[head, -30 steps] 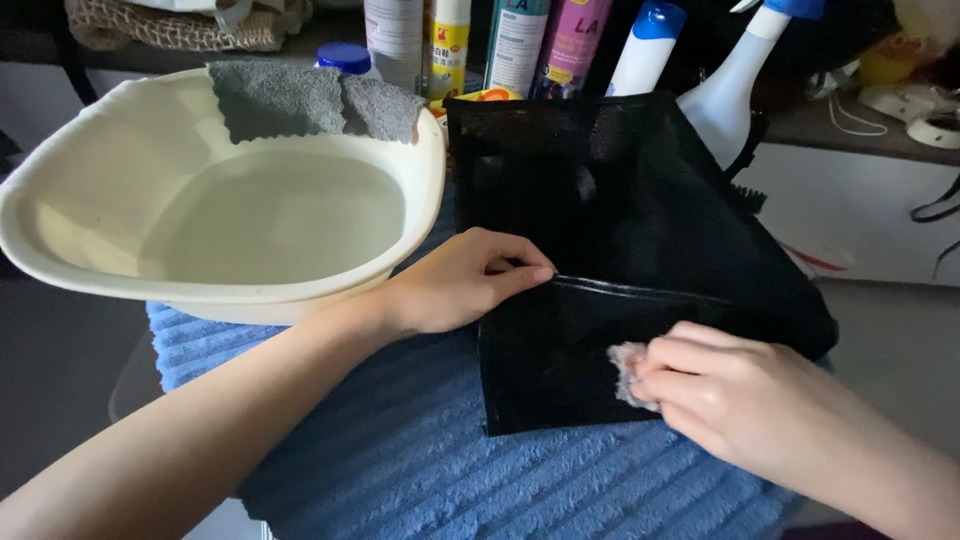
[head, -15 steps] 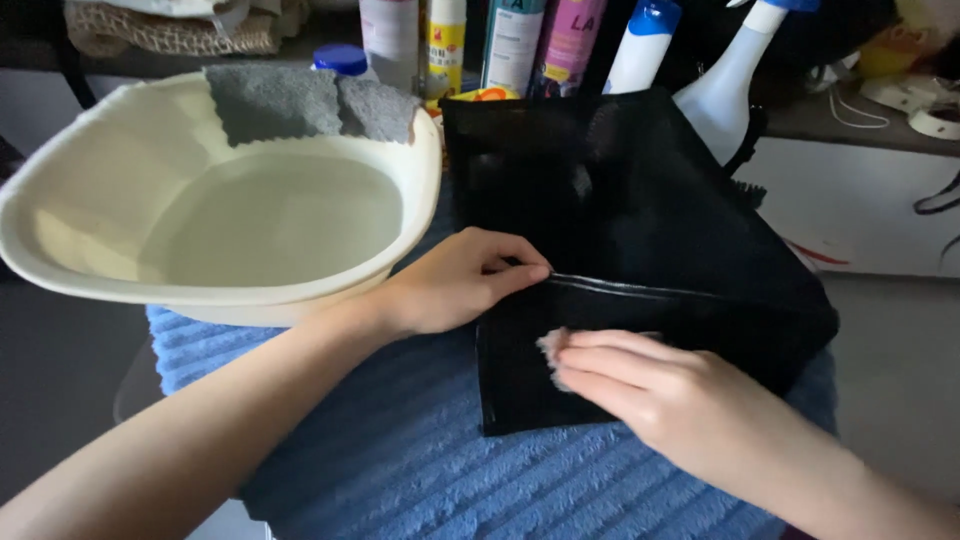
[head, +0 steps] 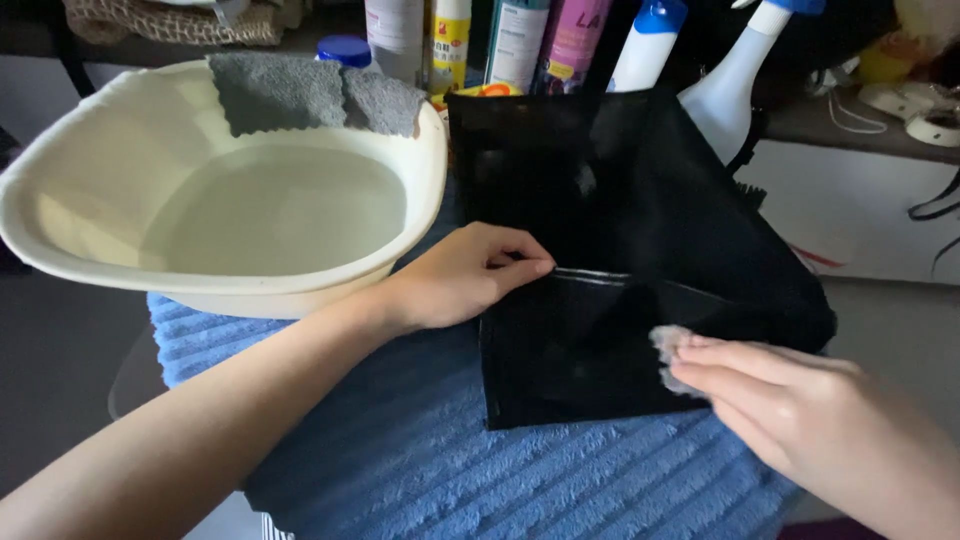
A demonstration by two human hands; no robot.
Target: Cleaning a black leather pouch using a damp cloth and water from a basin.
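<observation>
A black bag lies on a blue ribbed towel covering the surface, at the centre right of the view; the left hand rests on the bag's left edge, fingers curled, pinching the fabric beside a thin pale seam; the right hand comes in from the lower right, fingers straight and held together, pressing a small whitish pad against the bag's lower front. Just left of the bag, touching the towel, sits a cream basin holding water; a grey cloth hangs over its far rim. Behind bag and basin stands a row of bottles, among them a white spray bottle with a blue top.
</observation>
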